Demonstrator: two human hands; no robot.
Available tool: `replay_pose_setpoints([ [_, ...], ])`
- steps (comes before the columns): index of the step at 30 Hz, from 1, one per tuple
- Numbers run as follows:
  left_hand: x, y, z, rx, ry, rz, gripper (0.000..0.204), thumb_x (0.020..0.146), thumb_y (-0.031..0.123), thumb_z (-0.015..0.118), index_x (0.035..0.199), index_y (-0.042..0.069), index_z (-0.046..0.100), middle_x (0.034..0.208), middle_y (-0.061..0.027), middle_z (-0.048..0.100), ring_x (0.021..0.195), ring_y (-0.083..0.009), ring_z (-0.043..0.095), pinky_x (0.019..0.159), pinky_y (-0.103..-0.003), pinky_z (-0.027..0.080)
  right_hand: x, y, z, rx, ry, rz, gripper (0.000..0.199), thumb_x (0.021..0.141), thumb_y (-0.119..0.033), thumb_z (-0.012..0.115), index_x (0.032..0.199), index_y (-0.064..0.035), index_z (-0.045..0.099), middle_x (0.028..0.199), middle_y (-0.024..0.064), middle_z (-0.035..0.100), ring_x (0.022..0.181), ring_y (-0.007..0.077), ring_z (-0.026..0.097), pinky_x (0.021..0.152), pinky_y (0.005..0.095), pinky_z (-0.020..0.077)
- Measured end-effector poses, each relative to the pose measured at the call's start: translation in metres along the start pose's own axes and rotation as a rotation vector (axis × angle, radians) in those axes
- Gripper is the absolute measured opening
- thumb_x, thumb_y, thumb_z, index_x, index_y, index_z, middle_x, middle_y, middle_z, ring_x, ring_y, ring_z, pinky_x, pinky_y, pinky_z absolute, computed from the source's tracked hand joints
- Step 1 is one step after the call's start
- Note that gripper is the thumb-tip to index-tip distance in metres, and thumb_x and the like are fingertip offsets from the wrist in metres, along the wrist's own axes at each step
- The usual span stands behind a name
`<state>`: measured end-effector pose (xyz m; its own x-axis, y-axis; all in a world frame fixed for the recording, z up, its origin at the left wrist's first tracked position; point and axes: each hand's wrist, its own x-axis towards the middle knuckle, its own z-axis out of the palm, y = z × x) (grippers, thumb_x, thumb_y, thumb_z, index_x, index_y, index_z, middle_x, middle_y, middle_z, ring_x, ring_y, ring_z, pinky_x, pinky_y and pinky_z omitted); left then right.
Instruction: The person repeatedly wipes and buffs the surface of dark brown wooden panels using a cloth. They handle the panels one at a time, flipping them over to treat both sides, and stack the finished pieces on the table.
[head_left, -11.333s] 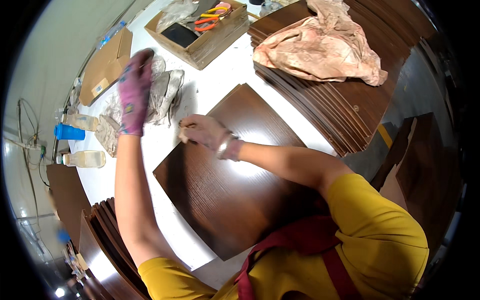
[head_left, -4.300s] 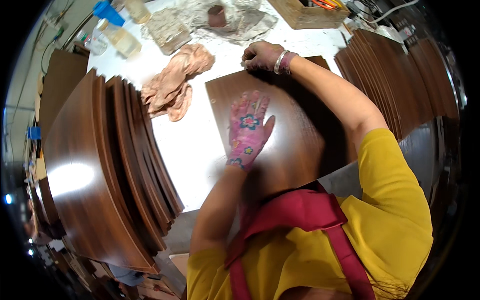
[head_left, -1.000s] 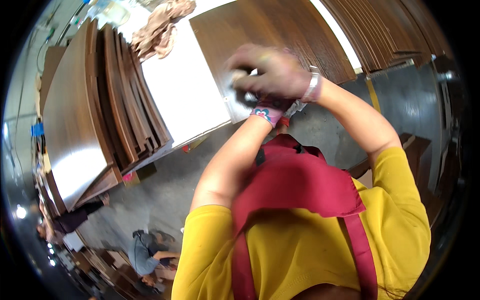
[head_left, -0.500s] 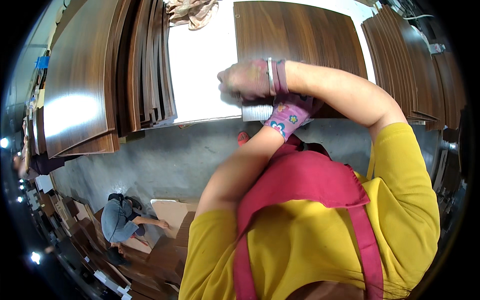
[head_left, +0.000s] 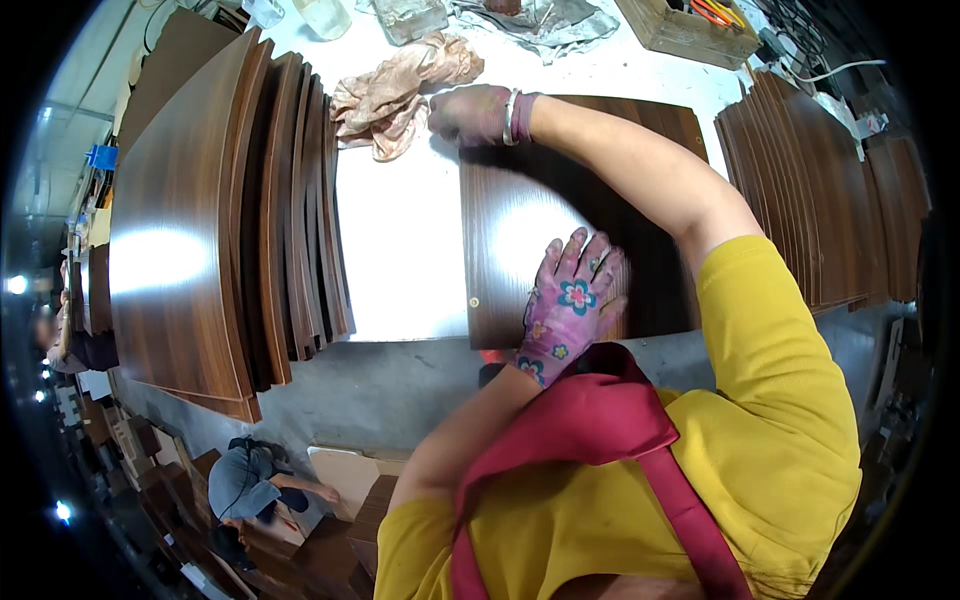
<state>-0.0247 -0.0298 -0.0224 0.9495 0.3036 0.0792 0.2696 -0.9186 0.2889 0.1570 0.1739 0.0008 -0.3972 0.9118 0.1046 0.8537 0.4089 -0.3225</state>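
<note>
Dark wooden panel [head_left: 570, 215] lying flat on the white table [head_left: 400, 240], near edge along the table's front rim, long axis running roughly nine to three. Left hand [head_left: 572, 300] in a purple flowered glove, spread flat on the panel's near edge at about six o'clock, fingers [head_left: 585, 255] fanned toward twelve, gripping nothing, only pressing. Right hand [head_left: 472, 112] reaching across to the far left corner at about eleven o'clock, bangle at the wrist, fingers curled down on the corner; hard to tell whether closed on anything. Crumpled pink rag [head_left: 395, 90] just beside that hand, toward nine o'clock of it, so nearer the right hand. Stack of brown panels [head_left: 230, 210] standing at nine o'clock, another stack [head_left: 810, 190] at three. At twelve, clear bottles [head_left: 410, 15] and grey cloth; at one o'clock, an open wooden box [head_left: 690, 25] with orange-handled tools. No labels legible. Cardboard boxes [head_left: 345, 475] on the floor at seven.
</note>
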Motion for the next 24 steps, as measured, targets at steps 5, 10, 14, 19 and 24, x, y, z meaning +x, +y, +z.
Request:
replay_pose_setpoints([
  [5,0.003,0.000,0.006,0.024,-0.055,-0.017,0.066,0.090,0.054,0.049,0.144,0.018,0.042,0.152,-0.0057,0.033,0.144,-0.0275,0.019,0.117,-0.047,0.010,0.011,0.044,-0.017,-0.163,0.160,0.117,0.016,0.078,-0.010,0.060,0.090,-0.0034,0.067,0.091,0.0172,0.067,0.086,0.0344,0.065,0.078,0.0413,0.0507],
  [10,0.003,-0.001,0.004,0.021,-0.063,-0.031,0.067,0.089,0.054,0.049,0.146,0.018,0.040,0.152,-0.0058,0.033,0.144,-0.0273,0.020,0.117,-0.048,0.011,-0.019,0.042,-0.022,-0.053,0.200,0.281,0.030,0.092,-0.031,0.060,0.110,-0.0078,0.063,0.099,0.0106,0.064,0.086,0.0244,0.064,0.077,0.0379,0.0511],
  [14,0.003,-0.001,0.003,0.000,-0.041,-0.032,0.068,0.089,0.053,0.049,0.146,0.018,0.039,0.151,-0.0068,0.035,0.143,-0.0278,0.023,0.117,-0.049,0.012,-0.029,-0.028,-0.011,0.212,0.121,0.143,0.032,0.086,-0.034,0.063,0.106,-0.0103,0.067,0.109,0.0089,0.063,0.097,0.0295,0.063,0.088,0.0390,0.0496],
  [19,0.004,-0.001,0.004,-0.064,-0.022,-0.047,0.069,0.089,0.053,0.049,0.147,0.017,0.038,0.150,-0.0075,0.036,0.142,-0.0286,0.025,0.116,-0.049,0.012,-0.051,-0.102,0.015,0.094,-0.040,-0.265,0.014,0.085,-0.020,0.058,0.080,-0.0071,0.058,0.084,0.0123,0.057,0.077,0.0287,0.060,0.066,0.0381,0.0508],
  [24,0.004,-0.001,0.000,-0.014,-0.082,-0.011,0.069,0.089,0.055,0.050,0.146,0.018,0.038,0.152,-0.0052,0.033,0.144,-0.0272,0.021,0.117,-0.049,0.010,-0.025,-0.015,0.018,0.026,0.167,-0.093,0.004,0.079,-0.009,0.062,0.081,-0.0061,0.059,0.087,0.0124,0.058,0.077,0.0298,0.060,0.068,0.0381,0.0512],
])
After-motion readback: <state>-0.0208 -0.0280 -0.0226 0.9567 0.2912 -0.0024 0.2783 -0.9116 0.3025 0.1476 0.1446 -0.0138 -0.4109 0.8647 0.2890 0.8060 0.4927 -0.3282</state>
